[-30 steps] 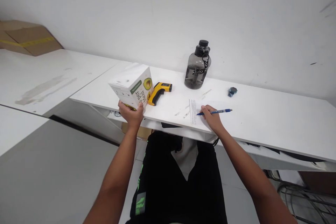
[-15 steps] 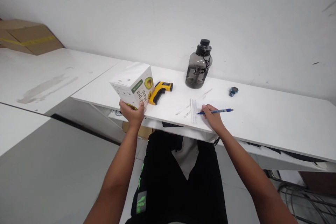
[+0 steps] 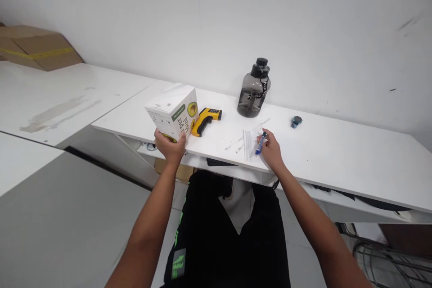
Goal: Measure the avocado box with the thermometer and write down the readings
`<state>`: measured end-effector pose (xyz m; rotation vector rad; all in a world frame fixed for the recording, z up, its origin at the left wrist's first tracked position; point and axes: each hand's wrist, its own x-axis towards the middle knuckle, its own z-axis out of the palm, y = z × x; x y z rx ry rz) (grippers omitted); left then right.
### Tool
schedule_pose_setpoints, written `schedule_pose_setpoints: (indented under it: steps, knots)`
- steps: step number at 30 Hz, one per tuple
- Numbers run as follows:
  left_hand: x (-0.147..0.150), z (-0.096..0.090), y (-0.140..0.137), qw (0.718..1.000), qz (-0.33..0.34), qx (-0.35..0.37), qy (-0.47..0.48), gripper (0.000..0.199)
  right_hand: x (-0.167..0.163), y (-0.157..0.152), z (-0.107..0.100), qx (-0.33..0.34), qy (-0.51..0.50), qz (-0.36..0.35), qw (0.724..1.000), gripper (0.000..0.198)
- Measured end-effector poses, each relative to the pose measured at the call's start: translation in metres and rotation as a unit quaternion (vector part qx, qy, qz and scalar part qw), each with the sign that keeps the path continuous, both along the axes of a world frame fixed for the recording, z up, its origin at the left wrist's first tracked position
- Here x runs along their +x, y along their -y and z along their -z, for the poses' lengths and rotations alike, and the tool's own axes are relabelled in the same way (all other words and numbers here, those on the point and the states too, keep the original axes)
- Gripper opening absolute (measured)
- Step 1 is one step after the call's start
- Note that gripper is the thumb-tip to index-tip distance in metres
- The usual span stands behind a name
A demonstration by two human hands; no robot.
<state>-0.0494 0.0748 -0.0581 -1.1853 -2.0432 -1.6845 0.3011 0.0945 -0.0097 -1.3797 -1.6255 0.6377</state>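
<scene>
Left to right along the bench [image 3: 337,153]. A flattened cardboard box [image 3: 37,47] lies far left on the adjoining surface, well apart from the work.

The left hand [image 3: 170,146] has its grip closed around the lower end of a white carton [image 3: 173,110] (avocado print, tilted), holding it at the near edge of the bench. Just beside the carton, to its right, a yellow infrared thermometer [image 3: 205,119] lies flat. A dark water jug [image 3: 253,90] stands upright near the wall.

The right hand [image 3: 272,150] rests on a printed sheet [image 3: 249,143], fingers pinching a blue pen [image 3: 260,143] with its tip down on the paper. A small blue object [image 3: 296,121] lies further right, apart.

Judgement: the step in hand appears to be recording details of the carton on the sheet. The next move would call for a steady carton, label turned to view, and the pen kept on the line.
</scene>
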Motion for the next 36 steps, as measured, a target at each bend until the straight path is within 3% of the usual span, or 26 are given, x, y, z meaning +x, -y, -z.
schedule_pose_setpoints:
  steps: [11, 18, 22, 28, 32, 36]
  knots:
    - [0.0, -0.004, 0.002, 1.0, 0.014, -0.018, 0.008, 0.083, -0.003, 0.003, 0.0, -0.018, -0.061, -0.01, 0.998, 0.033]
    - [0.002, -0.014, 0.006, 0.999, 0.012, -0.039, 0.007, 0.084, 0.001, 0.003, 0.002, 0.025, -0.021, 0.095, 0.995, 0.039]
    - [0.004, -0.018, 0.009, 0.999, 0.015, -0.045, 0.005, 0.083, 0.0, 0.003, -0.001, -0.005, 0.031, 0.131, 0.991, 0.044]
    - [0.001, -0.019, 0.021, 0.997, 0.055, -0.052, -0.027, 0.097, -0.006, 0.009, -0.01, -0.048, 0.05, 0.15, 0.986, 0.064]
    - [-0.004, -0.019, 0.028, 0.992, 0.1, -0.066, -0.043, 0.107, -0.003, 0.009, -0.006, -0.04, 0.005, 0.138, 0.99, 0.064]
    - [-0.002, -0.018, 0.03, 0.991, 0.101, -0.072, -0.044, 0.115, 0.001, 0.006, 0.0, -0.026, -0.029, 0.129, 0.991, 0.063]
